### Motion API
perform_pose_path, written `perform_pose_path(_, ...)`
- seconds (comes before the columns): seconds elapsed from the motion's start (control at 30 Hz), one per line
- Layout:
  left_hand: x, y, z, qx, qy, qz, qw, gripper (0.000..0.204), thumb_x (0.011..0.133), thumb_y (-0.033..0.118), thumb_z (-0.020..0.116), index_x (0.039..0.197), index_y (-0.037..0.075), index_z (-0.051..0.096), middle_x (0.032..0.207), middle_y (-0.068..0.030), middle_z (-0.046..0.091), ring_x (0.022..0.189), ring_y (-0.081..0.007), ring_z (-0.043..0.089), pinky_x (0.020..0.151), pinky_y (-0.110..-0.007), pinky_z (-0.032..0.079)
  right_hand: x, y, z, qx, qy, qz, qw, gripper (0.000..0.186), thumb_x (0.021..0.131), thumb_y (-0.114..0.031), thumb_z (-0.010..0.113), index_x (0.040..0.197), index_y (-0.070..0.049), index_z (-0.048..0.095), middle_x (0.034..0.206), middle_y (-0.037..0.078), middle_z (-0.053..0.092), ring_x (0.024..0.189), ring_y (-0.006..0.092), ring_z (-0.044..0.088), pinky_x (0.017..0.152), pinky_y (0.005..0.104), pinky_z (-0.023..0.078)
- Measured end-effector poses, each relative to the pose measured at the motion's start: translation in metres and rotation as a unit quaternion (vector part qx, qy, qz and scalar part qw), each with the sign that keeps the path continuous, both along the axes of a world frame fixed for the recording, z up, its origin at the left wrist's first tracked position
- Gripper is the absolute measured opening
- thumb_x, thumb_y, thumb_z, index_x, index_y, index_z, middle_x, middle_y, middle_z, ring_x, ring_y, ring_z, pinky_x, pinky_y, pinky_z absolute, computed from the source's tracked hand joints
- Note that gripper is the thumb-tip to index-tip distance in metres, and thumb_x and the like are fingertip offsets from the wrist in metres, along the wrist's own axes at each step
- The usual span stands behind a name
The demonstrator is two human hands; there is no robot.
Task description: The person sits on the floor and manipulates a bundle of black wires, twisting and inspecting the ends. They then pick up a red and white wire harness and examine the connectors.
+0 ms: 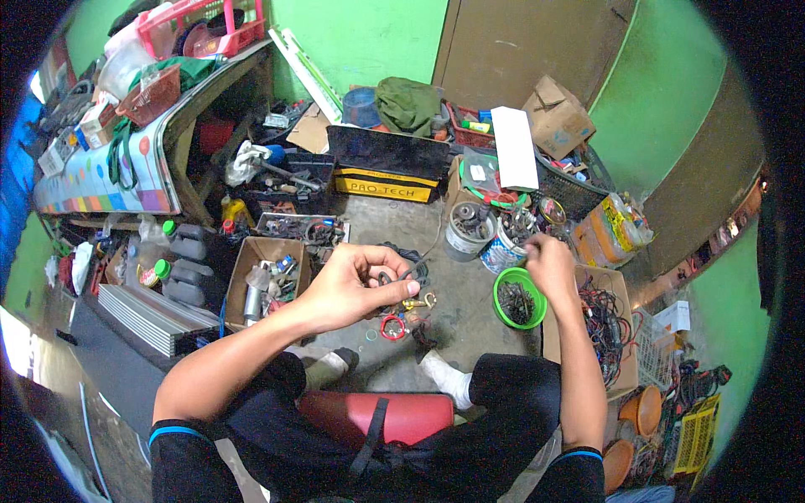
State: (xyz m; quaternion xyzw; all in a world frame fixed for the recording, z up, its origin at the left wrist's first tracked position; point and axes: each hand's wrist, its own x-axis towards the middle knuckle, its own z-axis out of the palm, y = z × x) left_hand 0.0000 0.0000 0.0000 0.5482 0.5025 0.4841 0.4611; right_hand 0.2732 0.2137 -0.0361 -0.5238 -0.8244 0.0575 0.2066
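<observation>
My left hand (360, 281) is raised over the floor in front of me, its fingers and thumb closed on a dark, thin, cord-like piece (402, 275). Below it on the floor lie a red ring (392, 328) and some small brass-coloured parts (417, 302). My right hand (550, 267) hovers over the right side, fingers curled together beside a white and blue bucket (503, 251) of dark metal parts. What the fingers hold, if anything, is hidden. Just under that hand stands a green bowl (518, 299) with many small dark pieces inside.
A grey bucket (468, 230) of parts stands beyond. Cardboard boxes hold small items (251, 289) at left and tangled wires (599, 327) at right. A black and yellow toolbox (390, 172) sits ahead. My legs straddle a red seat (394, 415). A cluttered table (142, 168) occupies the far left.
</observation>
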Motion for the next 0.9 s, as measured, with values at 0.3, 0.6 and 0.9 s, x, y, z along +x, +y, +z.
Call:
perform_pose_path(0.3, 0.005, 0.008, -0.01, 0.022, 0.018, -0.058, 0.998, 0.016, 0.082, 0.017, 0.074, 0.087, 0.004, 0.066, 0.071, 0.0037, 0.06, 0.065, -0.0023, 0.049, 0.057, -0.02, 0.04, -0.078, -0.086, 0.016, -0.165, 0.241, 0.483, 0.825, 0.025, 0.085, -0.007, 0.059, 0.109, 0.001, 0.062, 0.117, 0.014, 0.062, 0.112, 0.0269, 0.058, 0.097, 0.038, 0.041)
perform_pose_path(0.6, 0.0, 0.009, -0.001, 0.012, 0.113, 0.061, 0.992, 0.025, 0.077, 0.013, 0.077, 0.098, 0.003, 0.068, 0.068, 0.0034, 0.056, 0.058, -0.0036, 0.054, 0.051, -0.022, 0.043, -0.071, -0.086, 0.02, -0.199, 0.272, 0.347, 0.875, 0.017, 0.087, -0.013, 0.065, 0.098, 0.0, 0.067, 0.083, 0.009, 0.069, 0.074, 0.0146, 0.065, 0.067, 0.0299, 0.051)
perform_pose_path(0.9, 0.0, 0.016, -0.015, 0.086, 0.108, 0.08, 0.987, 0.026, 0.082, 0.011, 0.071, 0.104, -0.002, 0.066, 0.073, -0.0044, 0.065, 0.058, -0.0085, 0.058, 0.051, -0.023, 0.048, -0.072, -0.089, 0.023, -0.025, 0.283, 0.396, 0.873, 0.013, 0.08, -0.006, 0.068, 0.092, -0.001, 0.069, 0.081, 0.011, 0.065, 0.074, 0.0208, 0.065, 0.065, 0.0308, 0.05)
